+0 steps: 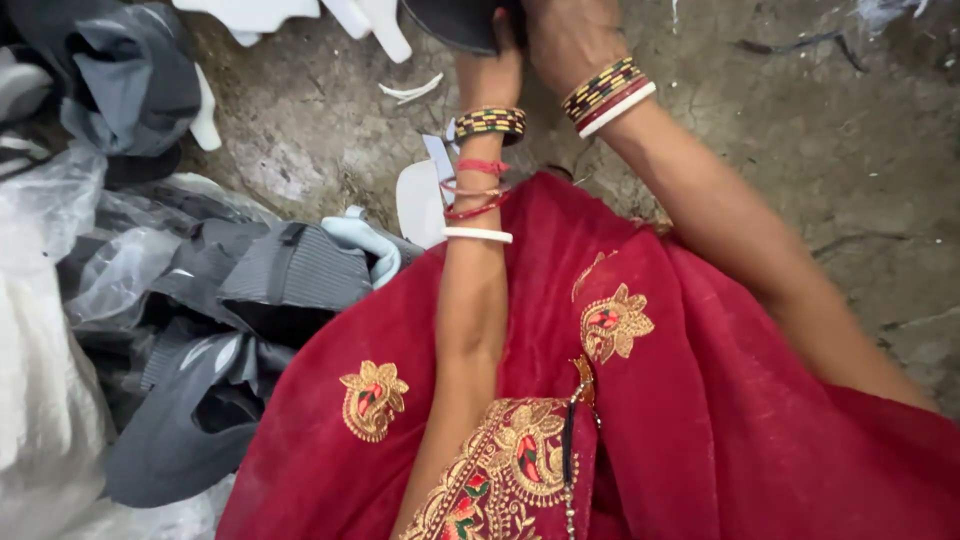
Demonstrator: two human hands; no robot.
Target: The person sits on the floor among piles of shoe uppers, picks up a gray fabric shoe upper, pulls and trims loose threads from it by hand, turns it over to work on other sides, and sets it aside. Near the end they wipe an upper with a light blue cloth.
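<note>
At the top edge of the view, both hands meet on a dark shoe piece [455, 22], mostly cut off by the frame. Left hand [490, 70] is closed against its underside, thumb up along it; right hand [565, 40] covers it from the other side, though how its fingers curl cannot be told. Striped and red bangles [607, 93] ring both wrists. Below the forearms spreads a red embroidered cloth [680, 400]. Grey shoe uppers [250, 290] lie heaped to the left beside clear plastic bags [50, 330], with white sole pieces [418, 200] on the cracked floor [850, 150].
</note>
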